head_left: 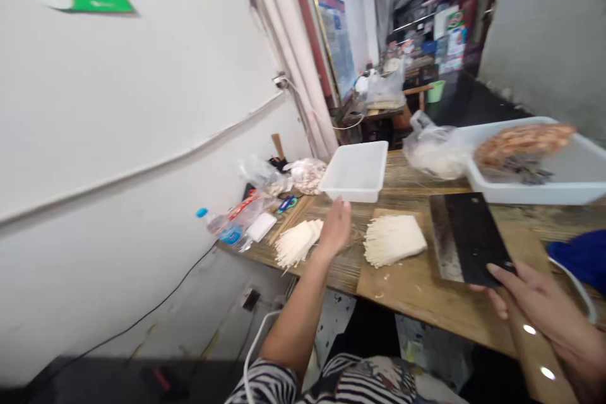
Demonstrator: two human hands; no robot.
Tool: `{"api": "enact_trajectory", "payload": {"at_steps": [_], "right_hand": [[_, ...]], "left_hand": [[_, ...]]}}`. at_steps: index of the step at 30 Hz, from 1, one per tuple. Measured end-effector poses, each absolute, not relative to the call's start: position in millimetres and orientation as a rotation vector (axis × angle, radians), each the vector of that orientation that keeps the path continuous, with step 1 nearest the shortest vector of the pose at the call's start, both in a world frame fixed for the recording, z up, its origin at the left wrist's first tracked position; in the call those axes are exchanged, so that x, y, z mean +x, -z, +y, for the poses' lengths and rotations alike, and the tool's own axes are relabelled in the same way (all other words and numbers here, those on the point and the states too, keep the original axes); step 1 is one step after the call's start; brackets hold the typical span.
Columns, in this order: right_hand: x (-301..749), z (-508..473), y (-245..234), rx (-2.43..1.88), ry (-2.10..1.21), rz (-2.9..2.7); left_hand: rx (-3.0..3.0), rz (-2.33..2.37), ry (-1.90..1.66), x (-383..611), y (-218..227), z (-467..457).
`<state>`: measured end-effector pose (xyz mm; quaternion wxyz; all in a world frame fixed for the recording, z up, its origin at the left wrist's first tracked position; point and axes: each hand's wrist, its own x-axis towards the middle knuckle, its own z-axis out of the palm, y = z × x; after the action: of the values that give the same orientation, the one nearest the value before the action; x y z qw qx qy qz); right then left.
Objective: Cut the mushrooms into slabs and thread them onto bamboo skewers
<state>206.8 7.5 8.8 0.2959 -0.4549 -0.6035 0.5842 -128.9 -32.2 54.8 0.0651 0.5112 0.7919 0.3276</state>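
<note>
Left hand hovers open, fingers loose, between two pale strand bundles: the smaller bundle at the counter's left edge, just left of it; the bigger bundle on the cutting board, strands running left-right. Right hand grips the cleaver.

An empty white tub is set near the bench's far edge. A larger white tray is seen at the far right, a clear bag just beside it. A plastic bottle is laid at the left edge, blue scissors nearby.
</note>
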Motion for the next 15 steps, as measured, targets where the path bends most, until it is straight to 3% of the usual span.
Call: {"api": "enact_trajectory", "payload": {"at_steps": [6, 15], "right_hand": [[211, 5, 14, -1.179, -1.625, -1.459], [224, 9, 33, -1.160, -1.678, -1.439]], "left_hand": [[2.035, 2.225, -0.437, -12, -9, -11], [2.265, 2.250, -0.173, -9, -5, 1]]}}
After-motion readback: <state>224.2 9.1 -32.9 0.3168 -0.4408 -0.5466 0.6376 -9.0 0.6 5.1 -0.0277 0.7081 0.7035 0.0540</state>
